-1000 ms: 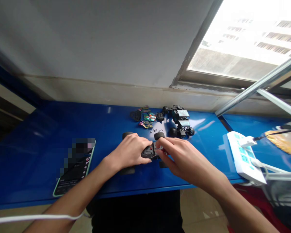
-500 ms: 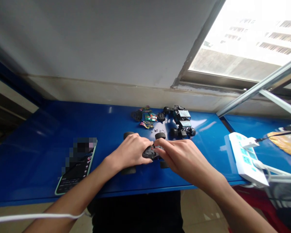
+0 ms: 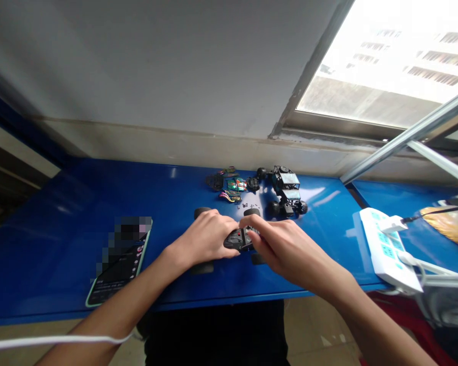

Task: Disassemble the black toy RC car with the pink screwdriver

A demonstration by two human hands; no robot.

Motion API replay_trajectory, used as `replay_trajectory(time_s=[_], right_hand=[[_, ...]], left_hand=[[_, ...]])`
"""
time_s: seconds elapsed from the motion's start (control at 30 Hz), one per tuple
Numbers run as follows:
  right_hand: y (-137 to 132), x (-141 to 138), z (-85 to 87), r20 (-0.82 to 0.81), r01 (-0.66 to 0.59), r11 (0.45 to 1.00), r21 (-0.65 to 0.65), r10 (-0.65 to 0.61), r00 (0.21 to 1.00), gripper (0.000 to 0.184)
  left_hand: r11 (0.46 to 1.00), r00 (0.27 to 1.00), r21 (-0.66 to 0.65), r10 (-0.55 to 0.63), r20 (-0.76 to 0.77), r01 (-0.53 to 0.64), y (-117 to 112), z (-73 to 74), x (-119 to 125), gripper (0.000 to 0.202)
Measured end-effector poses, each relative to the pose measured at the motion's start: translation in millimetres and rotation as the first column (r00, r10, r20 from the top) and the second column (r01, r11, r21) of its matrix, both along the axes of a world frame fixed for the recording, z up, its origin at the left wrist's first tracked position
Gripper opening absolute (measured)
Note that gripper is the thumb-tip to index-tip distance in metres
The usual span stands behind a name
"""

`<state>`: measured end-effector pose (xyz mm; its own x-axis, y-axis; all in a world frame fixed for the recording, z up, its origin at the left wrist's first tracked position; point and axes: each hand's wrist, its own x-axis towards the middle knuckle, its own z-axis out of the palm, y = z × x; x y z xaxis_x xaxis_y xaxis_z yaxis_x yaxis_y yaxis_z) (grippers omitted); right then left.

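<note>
A black toy car chassis (image 3: 237, 239) with dark wheels lies on the blue table (image 3: 61, 213) in front of me. My left hand (image 3: 204, 239) is closed over its left half and holds it down. My right hand (image 3: 278, 244) presses on the chassis from the right, its fingers pinched together over the top. What the fingertips pinch is too small to make out. One wheel (image 3: 201, 268) shows under my left wrist, another wheel (image 3: 252, 211) just beyond my right fingers.
Behind the hands lie small circuit boards with coloured wires (image 3: 231, 187), tiny screws (image 3: 248, 205) and a second dark toy truck (image 3: 288, 195). A phone (image 3: 118, 267) lies at the left. A white power strip (image 3: 383, 249) with plugs sits at the right edge.
My right fingers have shifted slightly left and forward over the chassis top. My left hand has stayed in place on the chassis.
</note>
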<state>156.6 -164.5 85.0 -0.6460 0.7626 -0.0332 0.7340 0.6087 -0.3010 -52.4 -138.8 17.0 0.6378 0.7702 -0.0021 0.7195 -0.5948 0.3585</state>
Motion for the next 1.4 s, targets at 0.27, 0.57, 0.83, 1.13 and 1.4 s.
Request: replay_trajectory(time_s=[0.27, 0.57, 0.83, 1.13, 1.4], right_hand=[[-1.8, -0.6, 0.7, -0.059, 0.003, 1.000, 0.031, -0.001, 0.998, 0.014], [-1.8, -0.1, 1.3, -0.149, -0.035, 0.999, -0.013, 0.033, 0.988, 0.029], [-0.7, -0.1, -0.2, -0.037, 0.008, 1.000, 0.010, -0.008, 0.999, 0.021], [0.5, 0.5, -3.8, -0.038, 0.025, 0.997, 0.071, -0.022, 0.999, 0.019], [-1.0, 1.3, -4.8, -0.131, 0.028, 0.995, 0.092, -0.016, 0.991, 0.017]], left_hand=[[1.000, 1.000, -0.013, -0.005, -0.009, 0.005, -0.1, 2.3, 0.5, 0.024], [1.000, 1.000, 0.009, -0.019, -0.025, 0.019, 0.5, 0.4, -0.7, 0.023], [1.000, 1.000, -0.012, -0.010, -0.010, 0.010, 0.1, 1.5, -0.6, 0.025], [1.000, 1.000, -0.022, -0.003, 0.007, 0.003, 0.9, -1.2, -1.2, 0.027], [1.000, 1.000, -0.025, -0.009, 0.006, 0.009, 0.8, 2.1, -0.9, 0.026]])
